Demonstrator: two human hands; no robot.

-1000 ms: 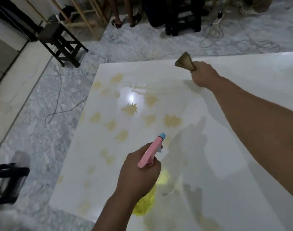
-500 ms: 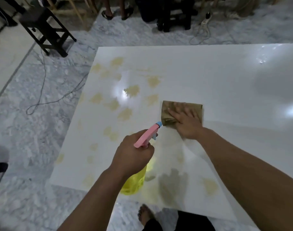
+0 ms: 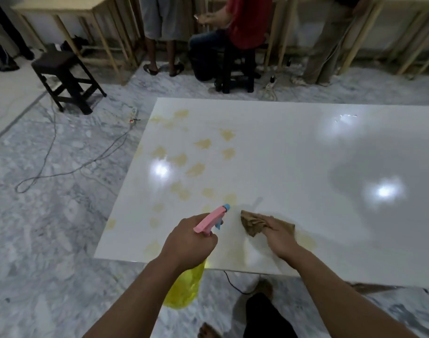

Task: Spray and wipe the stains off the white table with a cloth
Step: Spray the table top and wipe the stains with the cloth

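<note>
The glossy white table (image 3: 306,154) fills the middle of the view. Several yellowish stains (image 3: 196,169) are scattered over its left part. My left hand (image 3: 189,242) grips a spray bottle (image 3: 184,286) with a yellow body and a pink trigger head, its blue nozzle pointing over the near table edge. My right hand (image 3: 279,237) presses a crumpled brown cloth (image 3: 252,224) flat on the table near the front edge. A faint yellow smear (image 3: 306,240) lies just right of the cloth.
A dark wooden stool (image 3: 64,76) stands on the marble floor at the back left. Cables and a power strip (image 3: 133,115) lie left of the table. Several people and a black stool (image 3: 237,67) are behind the far edge. My foot (image 3: 208,331) is below.
My right hand brought the cloth from the far side down onto the table and has dragged it toward the near edge. The left hand keeps holding the bottle. The view has lifted.
</note>
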